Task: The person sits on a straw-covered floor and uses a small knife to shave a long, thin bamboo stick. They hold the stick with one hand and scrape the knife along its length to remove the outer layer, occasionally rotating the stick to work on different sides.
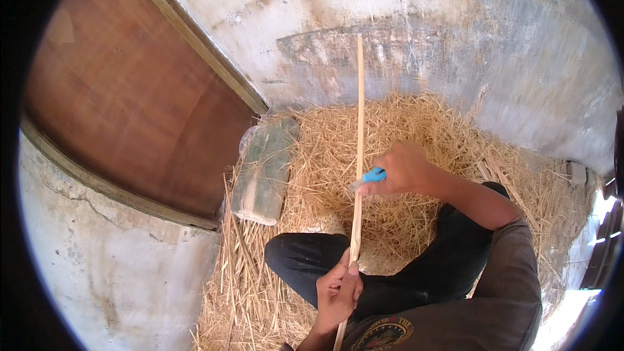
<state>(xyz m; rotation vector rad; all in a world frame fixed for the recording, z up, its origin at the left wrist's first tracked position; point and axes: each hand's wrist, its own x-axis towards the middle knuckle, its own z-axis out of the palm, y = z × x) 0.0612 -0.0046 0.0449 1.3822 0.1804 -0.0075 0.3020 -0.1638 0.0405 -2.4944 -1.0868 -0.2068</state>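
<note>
A long pale strip of wood or bamboo (361, 104) runs upright through the middle of the view, from my lap toward the far wall. Near its lower end, my left hand (338, 291) is closed around it, thumb on top. My right hand (402, 168), closed, grips a knife with a blue handle (374, 175). Its short blade (355, 184) lies against the strip about midway along. The fingers of my right hand partly hide the knife's handle.
Straw-like shavings (403, 123) cover the floor around my crossed legs (416, 286). A grey-green block (263, 172) lies at the left, beside a brown door panel (143, 91). A stained white wall (455, 45) rises behind.
</note>
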